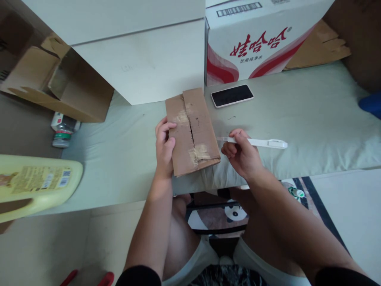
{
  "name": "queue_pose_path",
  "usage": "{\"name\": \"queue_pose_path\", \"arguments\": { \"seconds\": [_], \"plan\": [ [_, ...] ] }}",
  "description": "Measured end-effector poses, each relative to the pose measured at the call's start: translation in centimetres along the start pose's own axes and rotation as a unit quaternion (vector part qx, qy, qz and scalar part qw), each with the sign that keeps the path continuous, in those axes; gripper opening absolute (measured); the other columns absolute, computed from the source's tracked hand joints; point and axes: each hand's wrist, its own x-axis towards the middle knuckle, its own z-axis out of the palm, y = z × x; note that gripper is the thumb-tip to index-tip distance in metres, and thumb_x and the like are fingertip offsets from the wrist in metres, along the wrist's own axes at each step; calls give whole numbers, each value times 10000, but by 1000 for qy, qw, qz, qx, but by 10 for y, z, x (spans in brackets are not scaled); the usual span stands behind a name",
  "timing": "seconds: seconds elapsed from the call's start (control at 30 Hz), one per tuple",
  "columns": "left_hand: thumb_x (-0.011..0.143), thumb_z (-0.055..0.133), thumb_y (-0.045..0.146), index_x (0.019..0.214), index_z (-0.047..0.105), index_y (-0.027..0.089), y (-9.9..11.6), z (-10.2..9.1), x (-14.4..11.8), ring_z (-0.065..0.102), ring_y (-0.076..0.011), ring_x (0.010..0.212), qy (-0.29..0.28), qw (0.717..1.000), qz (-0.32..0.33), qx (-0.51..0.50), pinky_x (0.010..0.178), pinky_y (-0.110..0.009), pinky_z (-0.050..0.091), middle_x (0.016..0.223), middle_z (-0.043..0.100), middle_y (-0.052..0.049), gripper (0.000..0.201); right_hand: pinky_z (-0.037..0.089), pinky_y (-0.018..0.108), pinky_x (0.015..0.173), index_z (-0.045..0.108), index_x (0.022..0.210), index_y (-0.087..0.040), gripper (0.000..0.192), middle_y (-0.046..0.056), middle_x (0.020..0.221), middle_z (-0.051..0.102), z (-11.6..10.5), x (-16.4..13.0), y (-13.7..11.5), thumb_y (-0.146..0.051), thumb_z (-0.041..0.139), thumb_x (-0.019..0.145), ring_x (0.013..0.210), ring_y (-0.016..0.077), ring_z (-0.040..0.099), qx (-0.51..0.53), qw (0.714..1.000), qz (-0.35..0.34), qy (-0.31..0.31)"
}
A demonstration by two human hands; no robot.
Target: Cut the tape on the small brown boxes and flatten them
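A small flat brown cardboard box (192,131) with tape remnants and a seam down its middle lies on the pale green bedsheet (312,119). My left hand (164,147) grips its left edge, thumb on top. My right hand (242,153) is closed around a white pen-shaped utility knife (262,142), held level just right of the box, its tip pointing toward the box without touching it.
A phone (232,95) lies face up behind the box. A large white box (143,55) and a red-and-white water carton (253,39) stand at the back. An open cardboard box (59,87), a bottle (62,133) and a yellow jug (35,182) sit at left.
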Motion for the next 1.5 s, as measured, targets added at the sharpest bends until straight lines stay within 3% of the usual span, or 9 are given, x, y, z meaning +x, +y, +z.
{"name": "queue_pose_path", "arguments": {
  "seconds": [1.5],
  "plan": [
    [813,669,763,1130,655,325,-4,-1,-1,460,-367,1447,-9,1000,-3,5,1205,-526,404,1504,502,-66,541,278,267,542,499,865,-271,373,-129,471,341,-1,-2,3,-508,779,792,446,88,295,30,1000,2,1]
  ]
}}
